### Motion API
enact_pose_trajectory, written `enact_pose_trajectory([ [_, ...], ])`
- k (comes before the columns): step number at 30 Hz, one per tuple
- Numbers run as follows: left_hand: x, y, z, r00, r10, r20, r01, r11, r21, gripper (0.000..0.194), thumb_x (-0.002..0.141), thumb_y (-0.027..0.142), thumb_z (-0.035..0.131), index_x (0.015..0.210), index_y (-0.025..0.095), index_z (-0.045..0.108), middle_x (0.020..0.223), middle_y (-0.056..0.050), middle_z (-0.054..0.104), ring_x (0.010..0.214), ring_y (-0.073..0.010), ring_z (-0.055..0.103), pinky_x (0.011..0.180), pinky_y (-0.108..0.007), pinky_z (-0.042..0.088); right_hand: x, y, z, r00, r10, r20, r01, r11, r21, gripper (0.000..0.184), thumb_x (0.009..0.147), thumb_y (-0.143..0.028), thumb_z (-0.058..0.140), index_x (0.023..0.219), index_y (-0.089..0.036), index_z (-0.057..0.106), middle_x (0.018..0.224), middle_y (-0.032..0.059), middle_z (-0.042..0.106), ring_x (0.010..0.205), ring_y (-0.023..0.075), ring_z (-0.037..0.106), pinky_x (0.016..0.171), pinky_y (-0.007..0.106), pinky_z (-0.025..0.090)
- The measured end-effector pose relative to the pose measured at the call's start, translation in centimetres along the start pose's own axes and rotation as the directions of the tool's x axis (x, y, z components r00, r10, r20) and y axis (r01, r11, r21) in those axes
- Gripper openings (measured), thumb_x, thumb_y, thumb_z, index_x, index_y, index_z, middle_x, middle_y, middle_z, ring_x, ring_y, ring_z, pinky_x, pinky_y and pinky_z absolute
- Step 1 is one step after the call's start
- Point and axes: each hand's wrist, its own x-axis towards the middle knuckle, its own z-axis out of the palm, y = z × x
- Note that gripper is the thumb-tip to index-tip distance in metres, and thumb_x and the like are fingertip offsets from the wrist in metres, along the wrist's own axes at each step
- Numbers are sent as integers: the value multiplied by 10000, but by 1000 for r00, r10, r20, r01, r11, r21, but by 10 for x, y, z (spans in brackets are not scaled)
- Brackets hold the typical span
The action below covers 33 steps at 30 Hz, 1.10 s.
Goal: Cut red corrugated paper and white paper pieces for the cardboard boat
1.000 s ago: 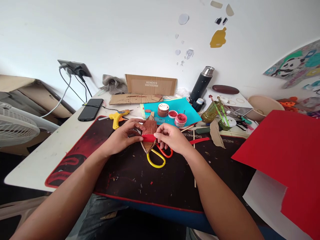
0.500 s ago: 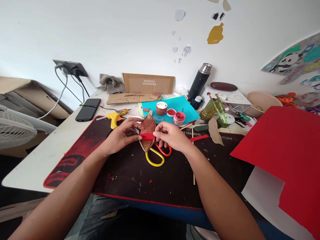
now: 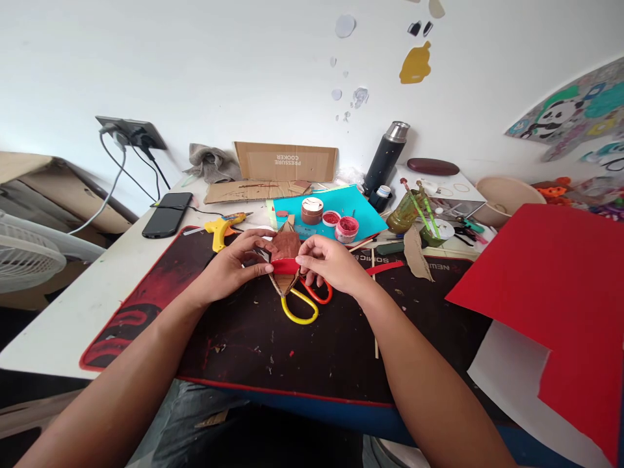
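A small cardboard piece (image 3: 285, 283), pointed at its near end and painted reddish brown farther up, is between my two hands. A red paper strip (image 3: 285, 266) lies across its middle. My left hand (image 3: 245, 260) pinches the strip's left end against the cardboard, thumb in front. At the strip's right end, my right hand (image 3: 324, 260) holds it between thumb and fingers. Scissors with one yellow handle (image 3: 301, 320) and one red-orange handle (image 3: 322, 298) lie on the dark mat beneath the cardboard; their blades are hidden.
A yellow glue gun (image 3: 220, 231) and a phone (image 3: 167, 214) lie to the left. Paint jars (image 3: 346, 229) stand on a blue sheet (image 3: 363, 205) behind my hands. Large red paper (image 3: 546, 273) covers the right side. A black flask (image 3: 387, 156) leans by the wall.
The whole view has shifted slightly. Both hands keep their hold on the red strip and cardboard, with hardly any movement.
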Motion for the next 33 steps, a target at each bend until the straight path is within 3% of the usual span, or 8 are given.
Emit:
enact_pose_trajectory([
  [13, 1, 0, 1, 999, -25, -28, 25, 1000, -18, 349, 898, 543, 873, 1069, 254, 776, 1524, -123, 606, 1343, -327, 644, 1001, -434, 650, -2, -2, -2, 1000, 14, 24, -14, 1000, -10, 136, 1054, -183, 683, 956, -216, 596, 766, -20, 734, 541, 117, 737, 416, 148, 488],
  [24, 0, 4, 0, 1000, -30, -4, 30, 1000, 8, 416, 922, 636, 808, 1090, 258, 768, 1543, -130, 611, 1379, -360, 629, 1037, -474, 651, -1, -4, -1, 999, 33, 11, -33, 999, 1, 162, 1030, -158, 702, 944, -223, 582, 743, -30, 724, 533, 122, 733, 413, 150, 480],
  [33, 1, 4, 7, 994, -64, -88, 66, 998, 22, 414, 942, 654, 775, 1043, 252, 766, 1501, -129, 642, 1444, -375, 574, 1029, -462, 640, -2, -4, -1, 999, 29, 15, -29, 1000, -4, 153, 1040, -147, 685, 949, -219, 585, 754, -24, 736, 528, 111, 725, 415, 147, 479],
])
